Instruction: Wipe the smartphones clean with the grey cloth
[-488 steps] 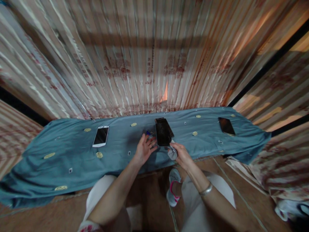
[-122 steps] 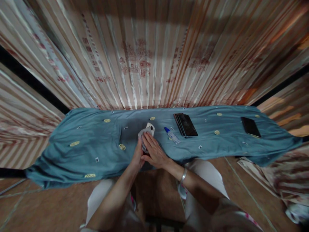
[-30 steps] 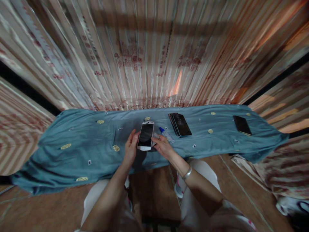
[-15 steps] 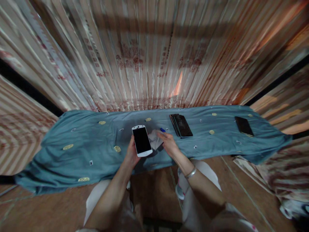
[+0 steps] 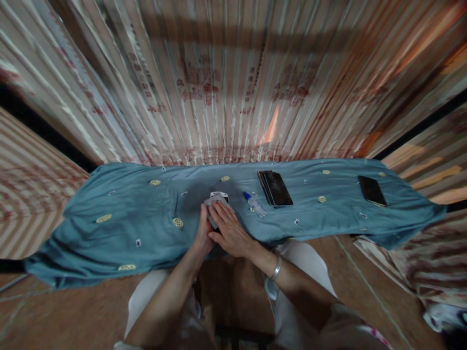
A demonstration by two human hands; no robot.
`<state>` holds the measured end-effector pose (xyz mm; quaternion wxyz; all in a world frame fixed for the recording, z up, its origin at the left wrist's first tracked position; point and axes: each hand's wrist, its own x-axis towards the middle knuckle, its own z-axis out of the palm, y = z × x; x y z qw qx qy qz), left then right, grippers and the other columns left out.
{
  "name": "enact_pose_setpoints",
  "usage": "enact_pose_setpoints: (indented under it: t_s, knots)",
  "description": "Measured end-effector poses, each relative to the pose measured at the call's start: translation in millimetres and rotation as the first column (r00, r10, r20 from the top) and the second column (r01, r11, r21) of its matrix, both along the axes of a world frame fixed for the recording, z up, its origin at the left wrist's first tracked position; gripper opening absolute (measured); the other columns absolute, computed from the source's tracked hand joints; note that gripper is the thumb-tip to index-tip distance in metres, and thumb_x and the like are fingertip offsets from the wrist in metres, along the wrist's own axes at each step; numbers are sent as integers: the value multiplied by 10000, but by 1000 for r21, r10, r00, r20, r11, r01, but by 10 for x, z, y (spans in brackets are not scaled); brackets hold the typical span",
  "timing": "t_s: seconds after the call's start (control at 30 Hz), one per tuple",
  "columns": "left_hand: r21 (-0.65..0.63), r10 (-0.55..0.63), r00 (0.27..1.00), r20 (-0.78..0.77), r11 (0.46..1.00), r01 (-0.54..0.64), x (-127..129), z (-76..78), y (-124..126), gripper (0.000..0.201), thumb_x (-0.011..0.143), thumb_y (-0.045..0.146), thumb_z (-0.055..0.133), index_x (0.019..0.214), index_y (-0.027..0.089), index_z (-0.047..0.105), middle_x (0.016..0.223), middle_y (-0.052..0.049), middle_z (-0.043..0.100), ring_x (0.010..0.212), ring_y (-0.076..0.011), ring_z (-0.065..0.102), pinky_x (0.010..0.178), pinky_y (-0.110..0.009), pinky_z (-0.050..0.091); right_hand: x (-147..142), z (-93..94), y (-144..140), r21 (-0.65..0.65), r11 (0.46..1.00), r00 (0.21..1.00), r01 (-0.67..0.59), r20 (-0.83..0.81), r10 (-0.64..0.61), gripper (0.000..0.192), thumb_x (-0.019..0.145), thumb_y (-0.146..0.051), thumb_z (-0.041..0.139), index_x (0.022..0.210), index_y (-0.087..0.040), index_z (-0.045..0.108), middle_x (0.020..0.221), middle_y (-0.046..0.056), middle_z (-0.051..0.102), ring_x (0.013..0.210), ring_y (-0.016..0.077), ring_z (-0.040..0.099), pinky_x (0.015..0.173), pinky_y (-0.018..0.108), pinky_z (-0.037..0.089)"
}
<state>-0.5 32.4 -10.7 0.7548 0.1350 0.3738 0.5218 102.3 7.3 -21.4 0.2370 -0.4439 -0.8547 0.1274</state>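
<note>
The white phone (image 5: 220, 197) sits almost fully under the two hands, near the middle of the blue cloth (image 5: 120, 218) that covers the table. Only its far end peeks out past the fingertips. The left hand (image 5: 203, 232) grips the phone from its left side, fingers curled around the edge. The right hand (image 5: 229, 229) lies flat and spread open on top, pressing a small grey rag (image 5: 211, 200) down on the phone — the rag shows just a bit at the far left of the fingers. The phone's long side runs away from the person, toward the striped curtain (image 5: 233, 82), with the top end pointing that way. I cannot tell if the screen faces up or down, since the hands hide it. Just to the right of the hands lies a little clear bottle with a blue cap (image 5: 254, 204), tipped on its side. A bit farther right rests a stack of dark phones (image 5: 275, 188), and well apart at the far right end lies one more dark phone (image 5: 371, 190).
</note>
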Motion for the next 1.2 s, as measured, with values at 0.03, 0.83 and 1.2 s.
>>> enact_pose_setpoints:
  t_s: [0.03, 0.83, 1.2]
  knots:
    - [40, 20, 1000, -23, 999, -19, 20, -18, -27, 516, 939, 523, 344, 1212, 192, 629, 1277, -56, 633, 1294, -197, 485, 1090, -322, 362, 20, -2, 43, 7, 1000, 1000, 18, -1, -18, 697, 939, -423, 434, 1498, -80, 198, 1571, 174, 187, 1471, 247, 88, 1174, 480, 197]
    - [69, 28, 996, -86, 997, -23, 39, 57, -67, 505, 951, 487, 332, 1241, 197, 626, 1234, -66, 659, 1316, -224, 461, 1082, -352, 383, 9, -94, 223, 11, 979, 967, 203, -159, -198, 677, 964, -411, 341, 1521, -121, 89, 1577, 169, 163, 1471, 253, 96, 1166, 517, 186]
    - [96, 113, 989, -93, 990, -104, -58, 125, -79, 536, 956, 514, 287, 1273, 202, 586, 1268, -55, 634, 1326, -192, 448, 1078, -320, 382, -164, 41, 150, 82, 997, 985, -1, -174, 15, 610, 979, -381, 282, 1504, -88, 183, 1567, 155, 215, 1470, 226, 101, 1182, 479, 198]
